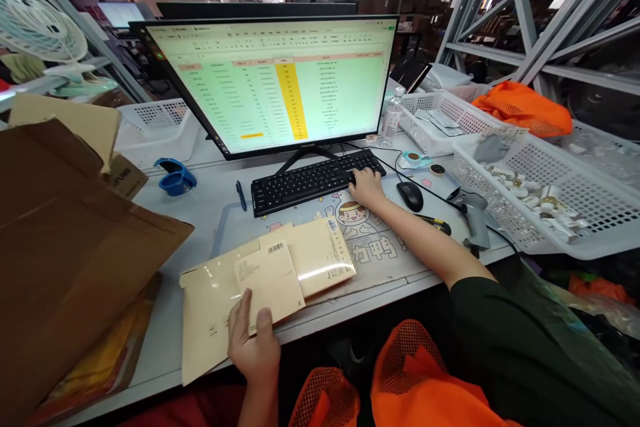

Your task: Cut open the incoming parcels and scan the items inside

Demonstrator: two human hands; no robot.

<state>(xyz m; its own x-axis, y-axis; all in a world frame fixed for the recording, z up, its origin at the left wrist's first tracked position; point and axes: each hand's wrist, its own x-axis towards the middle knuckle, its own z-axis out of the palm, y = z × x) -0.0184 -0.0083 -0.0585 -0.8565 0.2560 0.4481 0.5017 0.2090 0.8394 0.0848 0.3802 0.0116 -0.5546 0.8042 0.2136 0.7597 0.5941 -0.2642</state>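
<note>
My left hand (254, 340) grips a small flat cream box (270, 280) with a barcode label, the thumb and a finger on its lower edge. Beneath it on the desk lie a larger cream flat box (213, 320) and another cream box (320, 255) with print and a barcode. At the right end of the black keyboard (310, 187), my right hand (367, 187) rests with its fingers spread on the keys. Behind the keyboard, a monitor (270, 90) displays a spreadsheet with one yellow column.
A black mouse (410, 195), a barcode scanner (473, 217) and a utility knife (440, 224) lie to the right. White baskets (595, 213) line the right side, one with small white items. A brown carton (75, 233) stands at left, near a blue tape dispenser (175, 180) and pen (241, 195).
</note>
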